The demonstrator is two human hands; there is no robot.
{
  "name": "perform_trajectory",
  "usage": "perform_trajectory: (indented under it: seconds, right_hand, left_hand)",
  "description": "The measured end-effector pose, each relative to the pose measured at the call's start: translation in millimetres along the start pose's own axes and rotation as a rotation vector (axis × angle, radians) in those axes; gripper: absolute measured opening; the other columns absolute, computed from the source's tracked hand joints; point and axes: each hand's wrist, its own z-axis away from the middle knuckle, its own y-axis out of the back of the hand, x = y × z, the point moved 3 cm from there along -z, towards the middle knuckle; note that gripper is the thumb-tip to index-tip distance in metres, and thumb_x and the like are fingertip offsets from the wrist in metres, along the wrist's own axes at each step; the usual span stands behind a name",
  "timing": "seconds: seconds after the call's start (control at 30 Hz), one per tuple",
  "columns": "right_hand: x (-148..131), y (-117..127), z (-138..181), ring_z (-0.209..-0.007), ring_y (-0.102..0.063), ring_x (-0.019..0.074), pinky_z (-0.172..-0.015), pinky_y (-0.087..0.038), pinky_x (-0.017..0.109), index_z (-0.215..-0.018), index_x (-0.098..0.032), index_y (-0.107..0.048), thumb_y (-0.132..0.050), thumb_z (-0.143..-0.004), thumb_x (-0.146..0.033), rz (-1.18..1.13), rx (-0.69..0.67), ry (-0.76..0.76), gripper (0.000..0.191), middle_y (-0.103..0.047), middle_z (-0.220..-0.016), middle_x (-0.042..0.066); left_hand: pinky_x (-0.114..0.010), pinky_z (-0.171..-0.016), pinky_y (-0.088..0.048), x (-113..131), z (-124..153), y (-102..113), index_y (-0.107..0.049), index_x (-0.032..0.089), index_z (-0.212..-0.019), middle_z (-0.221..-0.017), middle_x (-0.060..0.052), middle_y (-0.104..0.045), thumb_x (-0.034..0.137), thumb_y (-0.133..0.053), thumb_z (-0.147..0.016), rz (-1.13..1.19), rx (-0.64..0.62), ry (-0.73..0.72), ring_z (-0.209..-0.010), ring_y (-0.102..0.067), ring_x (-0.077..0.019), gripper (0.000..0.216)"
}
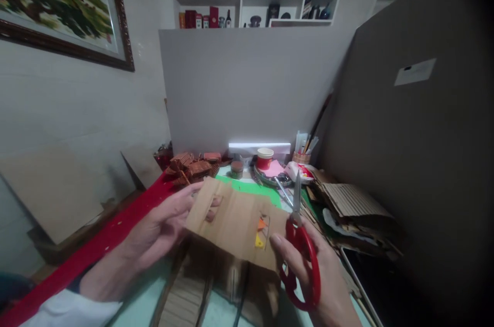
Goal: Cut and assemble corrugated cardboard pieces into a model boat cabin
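Observation:
Between my hands is a brown cardboard piece (235, 221) with two cut-out openings, tilted above the table. My left hand (165, 226) grips its left end, and fingertips show through the left opening. Red-handled scissors (316, 265) sit in my right hand (328, 278), blades pointing up and away; whether the blades are fully together I cannot tell. The right thumb also presses on the cardboard's right end. Orange and yellow bits show through the right opening. Below lie more cardboard parts (185, 286), one with ridged strips, partly hidden by the piece.
Reddish-brown corrugated pieces (196, 167) are piled at the back left. A green sheet (250, 191), a small jar (236, 169), a red paper cup (264, 160) and a brush holder (302, 157) stand farther back. Stacked cardboard (358, 201) and a dark tablet-like panel (382, 286) lie right.

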Motion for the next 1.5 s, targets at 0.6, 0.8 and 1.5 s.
perform_trajectory:
  seconds: [0.6, 0.8, 1.5]
  right_hand:
    - [12, -7, 1, -0.057, -0.061, 0.0166, -0.055, -0.052, 0.023, -0.096, -0.022, -0.064, -0.075, -0.073, -0.058, 0.083, 0.012, -0.024, 0.044, -0.068, -0.067, -0.002]
    - [17, -11, 4, -0.069, -0.064, 0.0186, -0.061, -0.051, 0.025, -0.109, -0.02, -0.062, -0.078, -0.074, -0.054, -0.096, -0.077, -0.066, 0.051, -0.067, -0.075, 0.0]
    - [-19, 14, 1, -0.06, -0.061, 0.0128, -0.053, -0.051, 0.022, -0.11, -0.023, -0.052, -0.079, -0.078, -0.041, -0.013, -0.207, 0.073, 0.045, -0.067, -0.077, -0.002]
  left_hand:
    - [-0.027, -0.089, -0.059, -11, -4, 1, -0.062, 0.016, -0.128, -0.123, -0.012, -0.075, 0.011, -0.081, -0.076, -0.066, 0.146, -0.107, -0.112, -0.071, -0.0256, 0.056]
    - [-0.028, -0.085, -0.061, -8, -3, 7, -0.059, 0.02, -0.132, -0.123, -0.011, -0.075, 0.022, -0.082, -0.077, -0.183, 0.216, -0.181, -0.11, -0.071, -0.0265, 0.06]
    - [-0.025, -0.103, -0.045, -10, 24, -16, -0.082, 0.032, -0.096, -0.103, 0.006, -0.08, 0.014, -0.068, -0.083, -0.726, 0.307, -0.791, -0.101, -0.068, -0.0188, 0.026]
